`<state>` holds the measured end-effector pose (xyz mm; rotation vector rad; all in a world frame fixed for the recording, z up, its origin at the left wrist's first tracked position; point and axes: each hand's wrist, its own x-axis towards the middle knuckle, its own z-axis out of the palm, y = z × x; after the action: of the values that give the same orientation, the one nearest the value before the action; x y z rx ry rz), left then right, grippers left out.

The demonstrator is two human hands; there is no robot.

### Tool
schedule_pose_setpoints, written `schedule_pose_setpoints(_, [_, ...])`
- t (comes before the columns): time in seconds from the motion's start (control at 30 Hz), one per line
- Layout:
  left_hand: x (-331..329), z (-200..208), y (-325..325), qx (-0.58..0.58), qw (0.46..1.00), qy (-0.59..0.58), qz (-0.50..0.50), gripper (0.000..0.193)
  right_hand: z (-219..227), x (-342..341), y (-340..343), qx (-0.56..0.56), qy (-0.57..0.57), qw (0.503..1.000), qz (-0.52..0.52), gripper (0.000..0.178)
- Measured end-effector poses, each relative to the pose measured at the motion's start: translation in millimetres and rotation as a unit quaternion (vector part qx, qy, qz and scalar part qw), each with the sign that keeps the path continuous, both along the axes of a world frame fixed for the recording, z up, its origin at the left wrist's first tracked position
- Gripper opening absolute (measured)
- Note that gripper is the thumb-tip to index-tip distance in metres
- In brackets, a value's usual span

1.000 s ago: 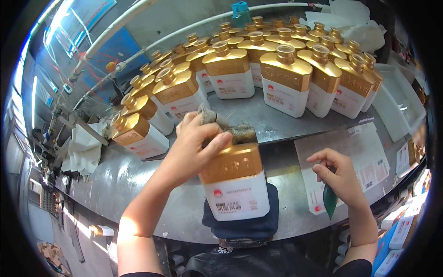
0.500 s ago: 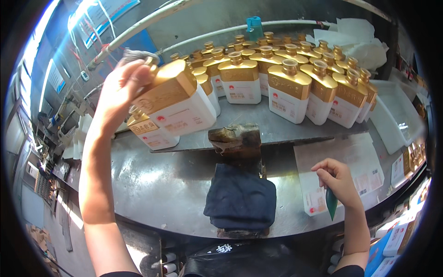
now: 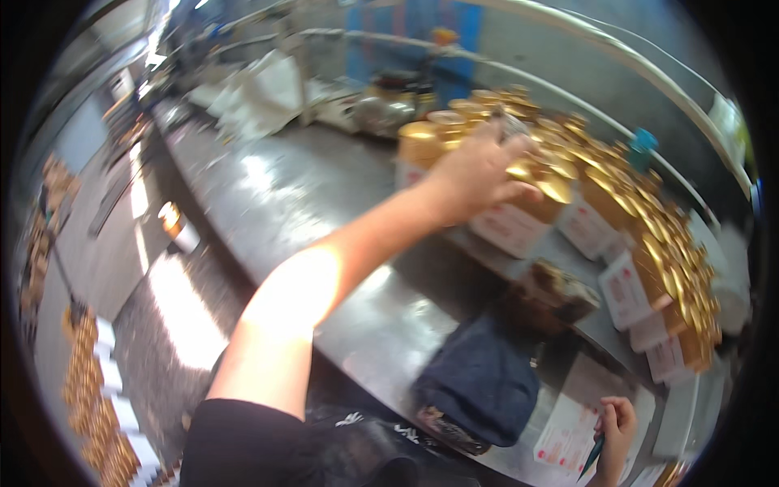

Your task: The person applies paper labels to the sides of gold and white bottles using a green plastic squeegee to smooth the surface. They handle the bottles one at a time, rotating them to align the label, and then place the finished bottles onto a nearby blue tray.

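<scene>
My left hand [image 3: 475, 174] reaches over the bench to the near row of white bottles with gold shoulders. A bunched grey cloth [image 3: 513, 127] is caught between its fingers. Right under the thumb stands one bottle [image 3: 510, 230]; motion blur hides whether the fingertips touch its neck. Low on the right, my right hand [image 3: 623, 422] is closed around a dark green pointed scraper [image 3: 594, 456], over a printed label sheet [image 3: 568, 418] on the bench. A folded dark blue cloth pad [image 3: 479, 377] lies between my arms.
Many more gold-topped bottles [image 3: 661, 268] crowd the raised shelf. Behind the pad is a worn wrapped block [image 3: 560, 290]. White wrapping [image 3: 264, 93] lies at the bench's far left. More bottles [image 3: 89, 390] stand lower left, and a single one [image 3: 177, 227] sits beyond the bench edge.
The view has swung left. My left hand has gone from a raised bottle to the bottles standing on the shelf. The right hand still has the scraper.
</scene>
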<state>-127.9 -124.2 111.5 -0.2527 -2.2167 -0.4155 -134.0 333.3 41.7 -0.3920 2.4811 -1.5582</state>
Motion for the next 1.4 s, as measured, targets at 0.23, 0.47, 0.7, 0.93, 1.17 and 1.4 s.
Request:
schedule_pose_setpoints(0.23, [267, -118, -67, 0.318, 0.899, -0.077, 0.29, 0.028, 31, 32, -91, 0.184, 0.041, 0.974, 0.13, 0.03])
schedule_pose_setpoints(0.47, [555, -215, -174, 0.254, 0.683, -0.047, 0.683, 0.03, 7, -47, -93, 0.062, 0.022, 0.985, 0.158, 0.013])
schedule_pose_setpoints(0.7, [519, -210, -383, 0.123, 0.7, -0.15, 0.687, 0.059, 7, -58, -36, 0.159, 0.12, 0.977, 0.075, 0.016])
schedule_pose_setpoints(0.93, [576, -241, -525, 0.106, 0.609, -0.209, 0.758, 0.033, -31, 6, 109, 0.087, 0.05, 0.995, -0.009, 0.014])
schedule_pose_setpoints(1.17, [488, -209, -448, 0.022, 0.558, -0.284, 0.779, 0.04, -12, 2, 111, 0.153, 0.011, 0.976, -0.157, 0.02])
schedule_pose_setpoints(1.4, [534, -273, -342, -0.169, 0.684, -0.149, 0.694, 0.049, -44, -14, -16, 0.071, 0.137, 0.986, -0.056, 0.02])
